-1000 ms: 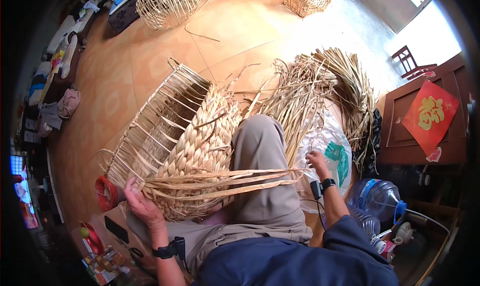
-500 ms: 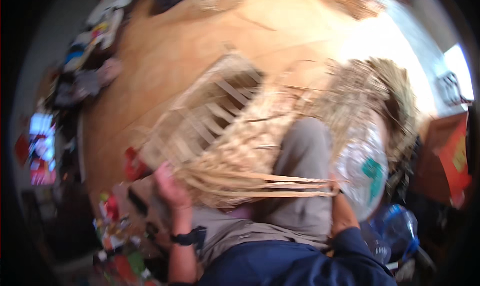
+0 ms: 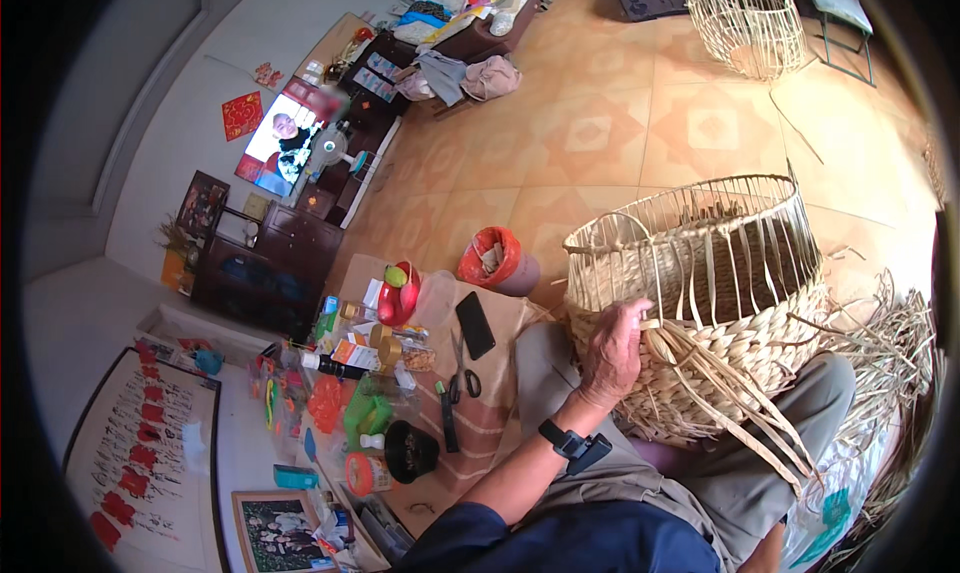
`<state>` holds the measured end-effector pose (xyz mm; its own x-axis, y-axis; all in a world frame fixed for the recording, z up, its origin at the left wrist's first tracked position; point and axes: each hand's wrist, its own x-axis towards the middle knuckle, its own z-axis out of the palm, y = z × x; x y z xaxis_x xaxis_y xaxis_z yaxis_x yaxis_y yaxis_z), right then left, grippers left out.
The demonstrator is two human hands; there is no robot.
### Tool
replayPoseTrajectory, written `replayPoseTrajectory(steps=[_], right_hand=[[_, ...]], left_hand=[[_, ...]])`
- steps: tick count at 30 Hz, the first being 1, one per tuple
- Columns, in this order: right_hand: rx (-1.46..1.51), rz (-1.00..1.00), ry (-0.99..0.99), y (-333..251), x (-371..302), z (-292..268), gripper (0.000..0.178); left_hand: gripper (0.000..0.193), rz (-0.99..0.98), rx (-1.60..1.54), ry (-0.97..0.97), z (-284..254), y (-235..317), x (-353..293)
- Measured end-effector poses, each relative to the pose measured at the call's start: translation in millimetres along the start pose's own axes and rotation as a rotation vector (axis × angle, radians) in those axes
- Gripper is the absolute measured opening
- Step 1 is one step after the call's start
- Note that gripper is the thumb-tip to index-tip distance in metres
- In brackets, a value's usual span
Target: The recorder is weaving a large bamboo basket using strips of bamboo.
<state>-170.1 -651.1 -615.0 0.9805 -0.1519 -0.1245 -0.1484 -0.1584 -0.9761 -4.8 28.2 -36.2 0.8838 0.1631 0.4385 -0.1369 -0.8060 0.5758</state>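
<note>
A half-woven straw basket (image 3: 715, 373) leans between my knees, its thick braided lower part topped by bare upright strips that run to a thin rim. My left hand (image 3: 610, 358) is at its near left side, fingers closed round the gathered end of several long flat straw strips (image 3: 740, 413). From there the strips trail down to the right, over my right knee. Only a bit of my right forearm (image 3: 766, 551) shows at the lower edge; the hand itself is out of sight.
On the low table (image 3: 500, 373) at left lie a phone (image 3: 475, 325), scissors (image 3: 460, 373), jars and a black bowl (image 3: 411, 451). A red-lined bin (image 3: 497, 258) stands beyond it. Loose straw (image 3: 880, 373) is heaped at right. A bare basket frame (image 3: 745, 25) stands far off.
My view has swung left, so the basket sits further right. My right hand, which was pulling the strips taut, has left the view, and the strips now hang loose. The left hand stays at the basket.
</note>
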Motion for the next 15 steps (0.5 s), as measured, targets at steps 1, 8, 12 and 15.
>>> replayPoseTrajectory(steps=[1,8,12,15], right_hand=[[-0.006,0.009,0.033,0.1,3.6,5.4,0.047],[0.022,-0.001,0.339,-86.7,44.3,73.5,0.045],[-0.125,0.043,0.471,-171.0,88.6,40.7,0.043],[-0.454,-0.07,0.459,-213.3,111.8,-11.3,0.048]], left_hand=[[0.024,0.002,-0.006,-0.008,3.8,-10.3,-1.3],[0.023,0.096,-0.05,-0.019,23.6,-6.7,2.8],[0.026,0.113,-0.061,-0.002,17.6,-14.5,-1.1],[0.026,0.137,-0.112,0.026,19.3,-15.0,-1.9]])
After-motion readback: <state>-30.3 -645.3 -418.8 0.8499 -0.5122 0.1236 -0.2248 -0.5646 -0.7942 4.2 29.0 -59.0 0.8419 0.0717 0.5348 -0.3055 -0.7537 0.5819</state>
